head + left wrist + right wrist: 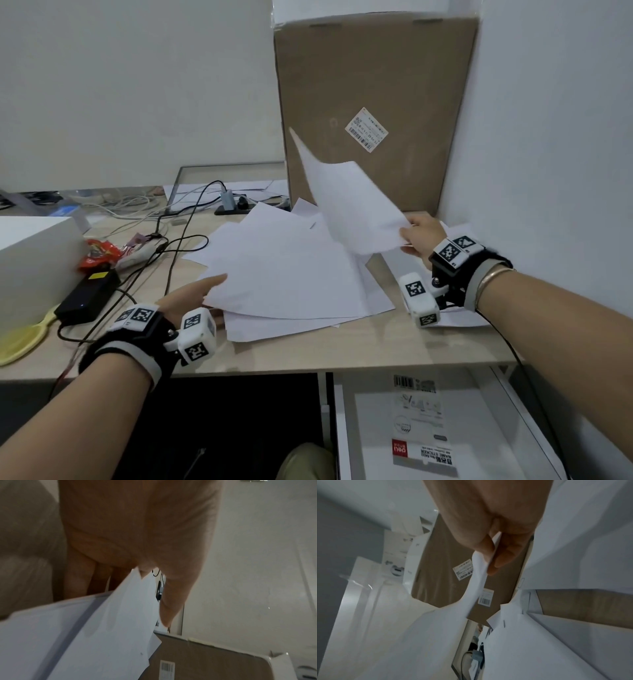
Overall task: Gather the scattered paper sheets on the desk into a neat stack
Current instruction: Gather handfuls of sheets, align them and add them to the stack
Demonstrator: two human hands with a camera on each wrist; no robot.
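Observation:
Several white paper sheets [291, 274] lie overlapped and askew in the middle of the wooden desk [291, 353]. My left hand [195, 294] holds the pile's left edge, thumb on top and fingers underneath; in the left wrist view the sheets [111, 628] run between thumb [171, 601] and fingers. My right hand [416, 236] pinches the near corner of one sheet [349, 202], lifted and curling above the pile's right side. The right wrist view shows that sheet [479, 577] pinched between thumb and fingers [501, 555]. Another sheet [459, 318] lies under my right wrist.
A tall cardboard box [373, 113] stands against the wall behind the papers. Cables, a power strip [236, 205], a black adapter [89, 298], a red wrapper [99, 255] and a white box [34, 260] crowd the left. The wall is close on the right.

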